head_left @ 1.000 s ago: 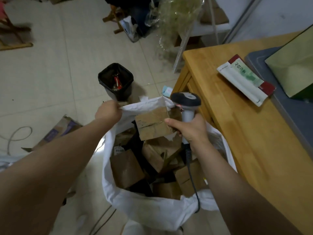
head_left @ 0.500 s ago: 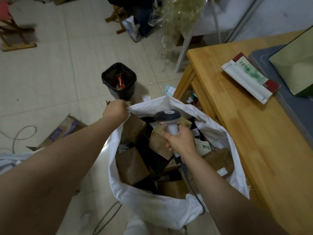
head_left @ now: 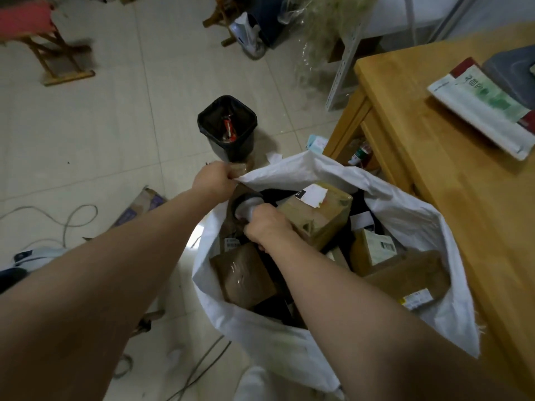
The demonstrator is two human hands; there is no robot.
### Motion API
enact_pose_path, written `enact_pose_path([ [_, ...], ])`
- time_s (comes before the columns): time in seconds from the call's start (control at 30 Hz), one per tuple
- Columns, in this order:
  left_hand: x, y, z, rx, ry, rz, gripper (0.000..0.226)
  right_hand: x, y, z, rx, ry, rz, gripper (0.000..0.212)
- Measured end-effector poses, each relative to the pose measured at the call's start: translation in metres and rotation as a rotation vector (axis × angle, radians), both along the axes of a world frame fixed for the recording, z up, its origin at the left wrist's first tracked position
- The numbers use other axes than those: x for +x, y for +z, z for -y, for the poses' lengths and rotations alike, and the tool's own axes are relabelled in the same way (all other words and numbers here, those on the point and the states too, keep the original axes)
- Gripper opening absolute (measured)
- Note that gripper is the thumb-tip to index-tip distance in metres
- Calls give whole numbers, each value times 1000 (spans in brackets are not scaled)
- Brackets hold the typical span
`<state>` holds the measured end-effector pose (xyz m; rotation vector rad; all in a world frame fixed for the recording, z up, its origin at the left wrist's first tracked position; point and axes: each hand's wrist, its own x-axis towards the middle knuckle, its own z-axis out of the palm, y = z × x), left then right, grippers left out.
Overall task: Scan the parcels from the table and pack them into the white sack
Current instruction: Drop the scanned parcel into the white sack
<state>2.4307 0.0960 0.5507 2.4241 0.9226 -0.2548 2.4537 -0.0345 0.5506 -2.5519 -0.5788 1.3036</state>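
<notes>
- So, left hand point(head_left: 212, 180) is fisted on the far rim of the sack point(head_left: 289, 351), pinching the cloth and holding the mouth wide.
- Sack is white woven plastic, crinkled, frayed at the near right edge; it stands on the tiled floor against the table point(head_left: 434, 183).
- Right hand point(head_left: 267, 227) is inside the mouth, fingers curled round the scanner point(head_left: 246, 208); grey rounded head points away.
- Parcel point(head_left: 318, 218), a blocky brown cardboard one under glossy tape with a torn white label, lies tilted in the sack, touching the right hand; cannot tell if the fingers hold it too.
- More brown parcels fill the sack: a taped box point(head_left: 246, 276) on the left, a flat one with a yellow label point(head_left: 405, 279) on the right.
- Table is smooth blond wood; a white and green pouch point(head_left: 480, 108) lies flat on it.
- Bin point(head_left: 227, 125), square with a black liner, stands beyond the sack.
</notes>
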Motion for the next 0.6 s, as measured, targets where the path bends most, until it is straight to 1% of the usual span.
enact_pose_path([
  [0.07,-6,2,-1,-2,9,33,25,2,5,0,5,-27,-45,30],
  [0.13,-10,7,4,-2,-14,45,25,5,12,11,42,-171,-98,9],
  [0.17,-12,10,9,-10,-30,36,26,7,18,20,78,-261,-126,5],
  [0.23,-12,18,23,-49,-51,-10,31,11,29,41,162,-419,-189,10],
  [0.3,-8,28,40,-26,-40,-71,37,15,46,66,256,-576,-257,12],
  [0.4,3,48,79,205,-92,-201,50,22,71,109,373,-813,-344,11],
  [0.47,16,63,112,267,-190,-178,56,31,86,142,440,-935,-358,11],
  [0.6,60,91,191,272,-432,-54,60,48,119,223,597,-1157,-346,12],
])
